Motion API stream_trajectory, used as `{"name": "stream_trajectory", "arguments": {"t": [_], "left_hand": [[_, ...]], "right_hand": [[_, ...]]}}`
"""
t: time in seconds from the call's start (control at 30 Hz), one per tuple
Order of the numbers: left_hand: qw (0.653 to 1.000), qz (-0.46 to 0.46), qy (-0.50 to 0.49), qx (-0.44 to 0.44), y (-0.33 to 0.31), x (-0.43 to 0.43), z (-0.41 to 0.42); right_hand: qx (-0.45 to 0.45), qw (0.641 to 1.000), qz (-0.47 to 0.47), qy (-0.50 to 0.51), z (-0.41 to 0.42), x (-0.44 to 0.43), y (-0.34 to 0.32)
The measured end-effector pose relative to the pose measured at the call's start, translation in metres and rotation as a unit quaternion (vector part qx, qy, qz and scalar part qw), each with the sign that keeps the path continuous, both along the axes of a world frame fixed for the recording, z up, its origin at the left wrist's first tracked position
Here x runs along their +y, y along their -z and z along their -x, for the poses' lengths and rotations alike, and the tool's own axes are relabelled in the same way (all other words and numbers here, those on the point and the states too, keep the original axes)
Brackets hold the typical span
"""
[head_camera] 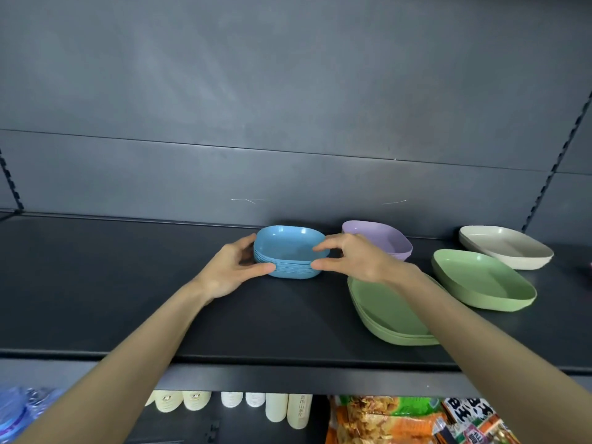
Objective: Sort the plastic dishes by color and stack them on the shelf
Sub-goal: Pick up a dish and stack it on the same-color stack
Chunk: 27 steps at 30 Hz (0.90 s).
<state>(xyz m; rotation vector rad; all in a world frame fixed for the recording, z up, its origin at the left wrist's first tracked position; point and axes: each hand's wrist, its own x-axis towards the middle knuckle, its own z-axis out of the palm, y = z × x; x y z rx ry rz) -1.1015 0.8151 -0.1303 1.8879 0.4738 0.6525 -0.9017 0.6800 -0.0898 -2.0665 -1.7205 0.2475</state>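
Dark grey shelving filled the view, with a plain grey back panel (288, 91) rising behind a matte black shelf (128, 283) on which all the plastic dishes sat. Near the middle, close to the back, stood the blue stack (288, 251), several dishes nested with their rims showing as fine lines. The left hand (234, 267) gripped its left side, thumb on the front edge and fingers curled round the far side. The right hand (355, 257) pinched the right side, thumb low on the rims and forefinger on the top lip, so both hands were clamped on the stack, which rested on the shelf. Just behind the right hand sat the purple dishes (384, 238), seemingly a small pile, though how many could not be told. At the front right, partly under the right forearm, lay the green stack (387, 312) of larger dishes, and beside it, apart, a further green dish (480, 280) tilted on its own. Cream dishes (506, 246) sat at the far right rear. Below, pale bottles (275, 408) and snack packets (384, 421) filled a lower shelf. By my reading the sorting was well advanced: blue, purple and cream each looked gathered. What seemed left was squaring up the blue pile and joining the lone green dish to its stack.
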Motion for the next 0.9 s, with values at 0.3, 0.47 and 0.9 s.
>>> {"name": "stream_trajectory", "arguments": {"t": [0.3, 0.47, 0.9], "left_hand": [[1.000, -0.010, -0.001, 0.017, -0.003, -0.003, 0.002], [0.986, -0.125, -0.048, 0.104, -0.028, -0.007, 0.003], [0.868, -0.468, -0.024, 0.164, -0.151, -0.102, -0.112]], "right_hand": [[-0.034, 0.997, 0.067, 0.015, 0.004, -0.004, -0.004], [-0.086, 0.994, 0.053, 0.032, -0.001, -0.012, -0.027], [-0.184, 0.965, -0.032, 0.186, -0.096, -0.139, -0.123]]}}
